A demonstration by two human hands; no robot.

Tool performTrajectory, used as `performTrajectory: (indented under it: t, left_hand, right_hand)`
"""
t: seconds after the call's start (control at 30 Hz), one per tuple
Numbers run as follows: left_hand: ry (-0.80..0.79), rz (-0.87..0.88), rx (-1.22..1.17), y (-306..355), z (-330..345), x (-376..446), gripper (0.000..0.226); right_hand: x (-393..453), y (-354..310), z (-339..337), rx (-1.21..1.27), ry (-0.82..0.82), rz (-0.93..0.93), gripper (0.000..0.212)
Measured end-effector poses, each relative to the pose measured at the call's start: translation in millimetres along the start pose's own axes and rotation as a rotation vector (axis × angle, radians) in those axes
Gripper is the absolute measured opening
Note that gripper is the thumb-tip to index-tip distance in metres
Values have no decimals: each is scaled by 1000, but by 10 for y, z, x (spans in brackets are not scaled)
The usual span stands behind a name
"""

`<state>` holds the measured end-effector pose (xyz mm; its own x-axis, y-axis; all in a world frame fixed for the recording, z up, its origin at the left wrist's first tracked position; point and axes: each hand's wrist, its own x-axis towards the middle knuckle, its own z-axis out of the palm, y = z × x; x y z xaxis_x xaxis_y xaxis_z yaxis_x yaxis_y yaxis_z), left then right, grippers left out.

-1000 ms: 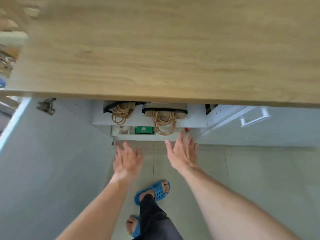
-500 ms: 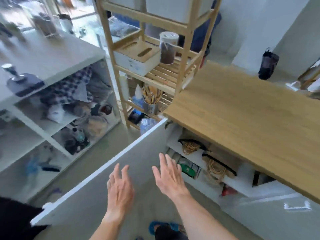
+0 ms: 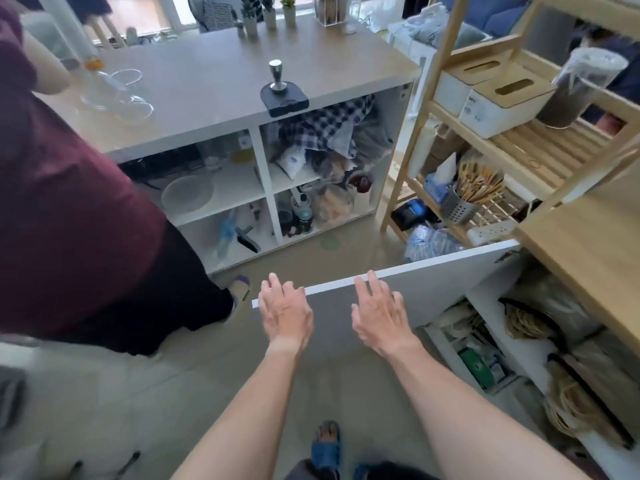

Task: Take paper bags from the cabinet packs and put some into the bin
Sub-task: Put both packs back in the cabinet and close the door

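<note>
Packs of brown paper bags with twine handles [image 3: 530,320] lie on the shelves of the open cabinet [image 3: 485,296] at the right, under a wooden counter [image 3: 588,244]. A second pack [image 3: 575,396] lies lower down in the cabinet. The white cabinet door [image 3: 415,282] stands swung open in front of me. My left hand [image 3: 285,311] and my right hand [image 3: 379,315] hover with fingers spread near the door's top edge, holding nothing. No bin is visible.
Another person in a maroon shirt [image 3: 69,209] stands close at the left. A white shelf unit [image 3: 256,188] full of clutter faces me, with a tamper [image 3: 278,76] on its top. At the right stands a wooden rack [image 3: 485,140] holding boxes and utensils.
My view has swung up and left, away from the cabinet shelves toward the room. Both hands stayed empty and now hover by the open door's edge.
</note>
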<state>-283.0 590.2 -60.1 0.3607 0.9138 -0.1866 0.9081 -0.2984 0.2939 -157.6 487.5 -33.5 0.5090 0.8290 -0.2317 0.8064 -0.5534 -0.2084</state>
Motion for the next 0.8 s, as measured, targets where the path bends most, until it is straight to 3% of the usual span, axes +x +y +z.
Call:
performTrajectory:
  t: [0.1, 0.33, 0.47, 0.7, 0.8]
  left_hand:
    - [-28, 13, 58, -140, -35, -68, 37]
    - [-248, -196, -18, -55, -165, -495, 33]
    - [-257, -173, 108, 22, -10, -1088, 31]
    - [-289, -292, 29, 407, 223, -2146, 33]
    - [-303, -261, 38, 564, 362, -2550, 31]
  right_hand:
    - [-154, -68, 26, -12, -20, -24, 54]
    - [-668, 202, -25, -3, -43, -15, 59]
    - [-1141, 623, 8, 10, -40, 19, 62]
    - [-2109, 1420, 298, -23, -56, 77, 63]
    - [-2466, 1607, 368, -26, -82, 63, 63]
